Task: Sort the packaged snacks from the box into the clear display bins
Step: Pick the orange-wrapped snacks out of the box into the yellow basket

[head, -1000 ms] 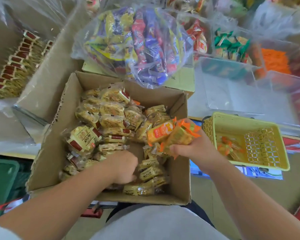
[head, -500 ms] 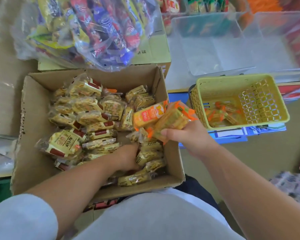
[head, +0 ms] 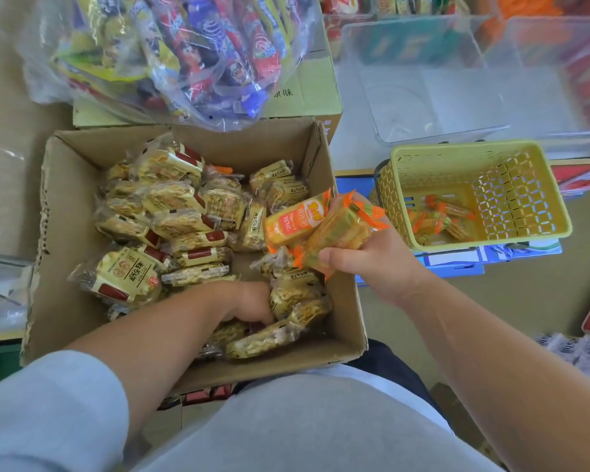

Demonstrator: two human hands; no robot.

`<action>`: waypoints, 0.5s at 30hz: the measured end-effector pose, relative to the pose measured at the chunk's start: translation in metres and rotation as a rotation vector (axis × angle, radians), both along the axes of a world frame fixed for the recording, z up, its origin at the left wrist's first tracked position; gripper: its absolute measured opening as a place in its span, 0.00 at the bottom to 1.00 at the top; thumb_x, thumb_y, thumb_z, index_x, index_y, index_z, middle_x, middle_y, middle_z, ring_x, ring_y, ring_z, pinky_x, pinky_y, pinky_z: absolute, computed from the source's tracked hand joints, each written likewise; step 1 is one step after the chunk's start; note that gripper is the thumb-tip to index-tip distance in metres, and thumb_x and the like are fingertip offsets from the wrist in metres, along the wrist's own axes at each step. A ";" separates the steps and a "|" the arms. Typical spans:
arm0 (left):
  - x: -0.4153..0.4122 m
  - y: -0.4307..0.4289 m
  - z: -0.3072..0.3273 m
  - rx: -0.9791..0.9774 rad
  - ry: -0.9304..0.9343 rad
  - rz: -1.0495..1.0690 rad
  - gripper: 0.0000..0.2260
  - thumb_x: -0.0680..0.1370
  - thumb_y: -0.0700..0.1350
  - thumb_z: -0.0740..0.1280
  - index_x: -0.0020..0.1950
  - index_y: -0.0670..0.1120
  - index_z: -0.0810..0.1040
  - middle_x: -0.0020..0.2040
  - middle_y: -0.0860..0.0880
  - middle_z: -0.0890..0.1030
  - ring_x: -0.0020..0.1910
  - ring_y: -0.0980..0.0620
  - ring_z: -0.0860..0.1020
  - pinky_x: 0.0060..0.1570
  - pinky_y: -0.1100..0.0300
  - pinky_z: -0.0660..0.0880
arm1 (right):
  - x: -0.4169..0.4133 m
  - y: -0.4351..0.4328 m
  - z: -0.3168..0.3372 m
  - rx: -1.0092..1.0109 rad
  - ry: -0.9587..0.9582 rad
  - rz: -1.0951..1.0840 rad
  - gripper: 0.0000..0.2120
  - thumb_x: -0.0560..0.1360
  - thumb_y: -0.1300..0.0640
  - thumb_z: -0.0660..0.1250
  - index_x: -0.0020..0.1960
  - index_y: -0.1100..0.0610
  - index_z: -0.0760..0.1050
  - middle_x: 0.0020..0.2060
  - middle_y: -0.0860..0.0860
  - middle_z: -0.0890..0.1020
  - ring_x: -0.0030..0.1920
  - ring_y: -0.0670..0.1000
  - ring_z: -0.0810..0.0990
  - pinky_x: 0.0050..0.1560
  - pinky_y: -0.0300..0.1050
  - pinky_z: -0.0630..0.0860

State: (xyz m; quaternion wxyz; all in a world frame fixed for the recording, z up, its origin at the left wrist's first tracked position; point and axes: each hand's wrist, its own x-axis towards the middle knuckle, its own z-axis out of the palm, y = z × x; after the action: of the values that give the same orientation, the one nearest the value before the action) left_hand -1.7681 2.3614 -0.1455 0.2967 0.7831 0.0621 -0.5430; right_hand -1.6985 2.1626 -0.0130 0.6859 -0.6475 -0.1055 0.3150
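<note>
**Cardboard box** (head: 65, 274), centre-left of frame, open-topped, resting against the person's lap. Part filled with yellow-wrapped snacks (head: 171, 199), loosely heaped.

**Clear display bins** (head: 423, 80), upper right. The nearest one shows no contents; those behind hold coloured goods, too blurred to name.

**Bag of mixed snacks** (head: 201, 46), top centre, clear plastic, lying on a second carton (head: 304, 97) just beyond the box.

**Yellow basket** (head: 457, 158), right of centre, perforated walls – a few orange packets lie in its bottom.

**Right hand** (head: 372, 264), centre, above the box's right wall. Fingers and thumb are curled round a bundle of orange packets (head: 321, 226), at least two, fanned at angles.

**Left hand** (head: 249, 301), lower centre, knuckles up, pushed down among the yellow-wrapped snacks. Fingers are buried, so whether it has hold of anything cannot be told.

**Hazards.** The bundle looks loosely stacked and the wrappers slick, so a packet could slide out on the way across and drop back among the yellow ones or onto the floor (head: 491, 301). Digging blind with the left hand may crush brittle contents or tip packets over the low near wall. The box is perched rather than set flat – a lean of the body could shift it.

**Surface and room.** Beige floor at lower right; the basket sits on something blue (head: 457, 264) at the edge of a pale ledge bearing the bins. Stock crowds every margin, shop-like.
</note>
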 end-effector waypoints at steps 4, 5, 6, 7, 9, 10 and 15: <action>-0.006 -0.003 0.000 -0.100 0.016 -0.028 0.19 0.80 0.52 0.70 0.71 0.51 0.77 0.67 0.51 0.79 0.65 0.48 0.76 0.72 0.48 0.69 | 0.001 -0.001 -0.001 0.002 0.014 0.005 0.22 0.65 0.61 0.77 0.55 0.59 0.72 0.45 0.51 0.84 0.50 0.54 0.84 0.51 0.49 0.81; -0.006 -0.003 0.002 -0.125 0.022 -0.026 0.21 0.80 0.52 0.70 0.72 0.51 0.76 0.69 0.51 0.78 0.66 0.48 0.75 0.73 0.48 0.68 | 0.001 -0.001 -0.001 0.004 0.022 0.004 0.22 0.65 0.60 0.76 0.56 0.61 0.72 0.45 0.51 0.84 0.50 0.54 0.84 0.50 0.49 0.81; -0.006 -0.003 0.003 -0.149 0.021 -0.016 0.22 0.79 0.53 0.70 0.73 0.52 0.75 0.69 0.51 0.78 0.67 0.49 0.75 0.73 0.48 0.67 | 0.001 -0.001 -0.001 0.006 0.027 0.001 0.23 0.65 0.61 0.77 0.56 0.62 0.72 0.45 0.52 0.84 0.49 0.55 0.84 0.50 0.49 0.82; -0.006 -0.004 0.003 -0.170 0.018 -0.012 0.22 0.80 0.53 0.70 0.73 0.52 0.74 0.69 0.51 0.77 0.67 0.49 0.74 0.73 0.48 0.67 | 0.000 -0.001 -0.001 0.006 0.030 -0.002 0.23 0.66 0.62 0.76 0.57 0.64 0.71 0.45 0.52 0.84 0.49 0.55 0.84 0.50 0.49 0.82; -0.006 -0.004 0.004 -0.178 0.029 -0.016 0.21 0.81 0.53 0.68 0.74 0.51 0.74 0.69 0.51 0.77 0.67 0.49 0.74 0.73 0.48 0.68 | 0.000 -0.001 -0.002 -0.003 0.023 -0.007 0.23 0.67 0.65 0.76 0.58 0.67 0.70 0.45 0.53 0.84 0.50 0.55 0.84 0.51 0.50 0.82; -0.007 -0.003 0.003 -0.164 0.034 -0.033 0.20 0.83 0.52 0.67 0.74 0.50 0.74 0.69 0.50 0.77 0.67 0.48 0.75 0.73 0.48 0.68 | 0.000 -0.001 -0.002 -0.008 0.017 -0.011 0.24 0.67 0.64 0.76 0.58 0.67 0.70 0.45 0.54 0.83 0.50 0.56 0.84 0.51 0.52 0.83; -0.002 -0.001 -0.016 -0.018 -0.021 -0.062 0.20 0.88 0.42 0.53 0.78 0.34 0.63 0.76 0.36 0.67 0.69 0.45 0.70 0.70 0.56 0.66 | 0.000 -0.001 -0.002 -0.037 0.023 -0.025 0.25 0.66 0.61 0.77 0.58 0.65 0.71 0.47 0.54 0.84 0.52 0.56 0.84 0.53 0.52 0.83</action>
State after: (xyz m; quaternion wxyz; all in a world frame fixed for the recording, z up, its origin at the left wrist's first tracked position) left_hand -1.7697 2.3604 -0.1618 0.2874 0.7875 0.0297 -0.5443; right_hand -1.6985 2.1619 -0.0147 0.6789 -0.6576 -0.0836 0.3157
